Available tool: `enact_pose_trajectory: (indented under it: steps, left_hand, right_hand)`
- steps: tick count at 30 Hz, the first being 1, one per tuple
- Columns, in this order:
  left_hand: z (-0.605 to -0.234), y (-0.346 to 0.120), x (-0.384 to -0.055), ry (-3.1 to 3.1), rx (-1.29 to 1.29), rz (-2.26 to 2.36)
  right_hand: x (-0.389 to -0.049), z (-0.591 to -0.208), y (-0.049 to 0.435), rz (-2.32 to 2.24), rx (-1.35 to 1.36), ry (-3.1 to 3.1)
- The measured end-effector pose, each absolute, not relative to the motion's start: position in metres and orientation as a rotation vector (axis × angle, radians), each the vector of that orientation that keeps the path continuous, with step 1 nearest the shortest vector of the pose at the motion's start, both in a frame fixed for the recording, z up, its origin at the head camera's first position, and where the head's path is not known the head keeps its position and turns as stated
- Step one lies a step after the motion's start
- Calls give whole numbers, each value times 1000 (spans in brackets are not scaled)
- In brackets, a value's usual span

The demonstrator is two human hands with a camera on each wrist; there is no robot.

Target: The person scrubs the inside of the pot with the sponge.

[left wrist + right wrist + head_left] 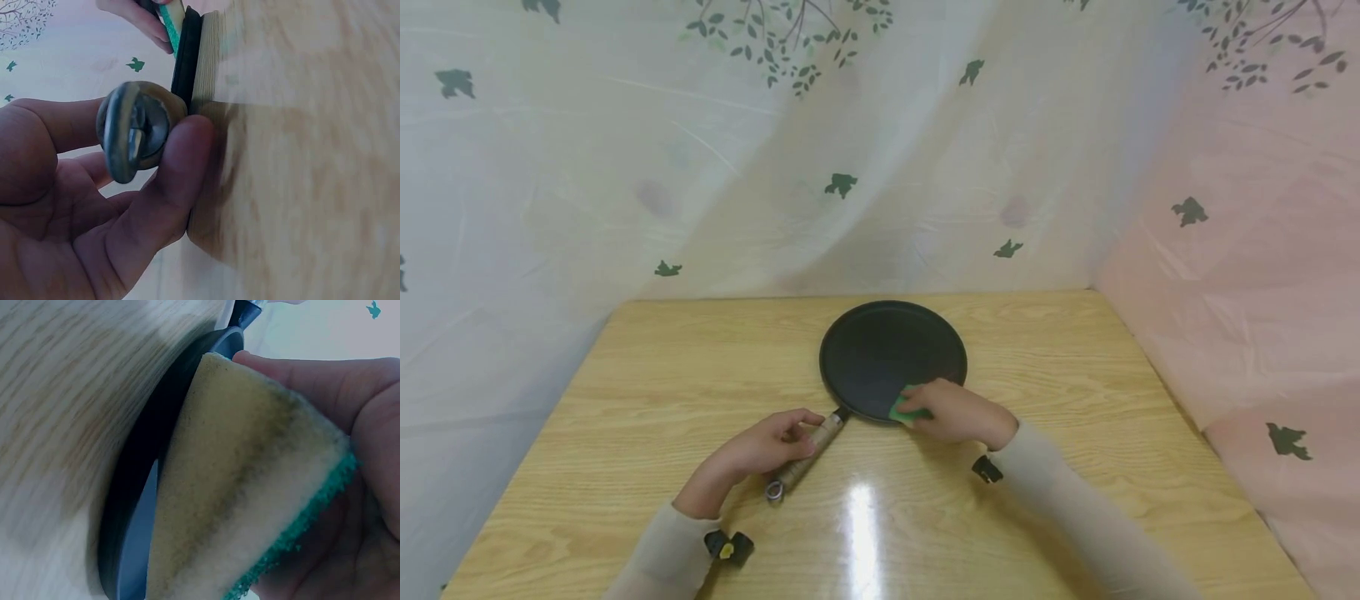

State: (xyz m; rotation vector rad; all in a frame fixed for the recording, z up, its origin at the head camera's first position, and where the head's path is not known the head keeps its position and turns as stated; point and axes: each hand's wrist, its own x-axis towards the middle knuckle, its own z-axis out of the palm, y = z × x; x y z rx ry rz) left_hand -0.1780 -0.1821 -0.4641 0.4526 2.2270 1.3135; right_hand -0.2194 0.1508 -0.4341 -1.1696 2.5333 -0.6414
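Worktop [1060, 358], by far edge: a pan [887, 354] is seemingly being wiped, unfinished.
Handle [822, 443] is being pinched by left hand [766, 446], sponge [231, 469] by right hand [957, 413].

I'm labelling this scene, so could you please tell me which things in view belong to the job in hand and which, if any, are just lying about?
Part of the job:
black crepe pan, its wooden handle in the left grip
scouring sponge, in the right grip

Merely around:
wood-grain table
printed backdrop
black wrist attachments
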Motion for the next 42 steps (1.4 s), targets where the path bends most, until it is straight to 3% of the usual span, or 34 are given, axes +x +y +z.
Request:
enact_pose_trajectory:
  steps: [25,42]
  left_hand:
    - [-465,-183,-177,2233,464,1307]
    - [-466,-184,-179,2227,487,1312]
  right_hand:
    - [-219,-442,111,-616,-1159,2606]
    - [-239,-444,81,-586,-1213,2618]
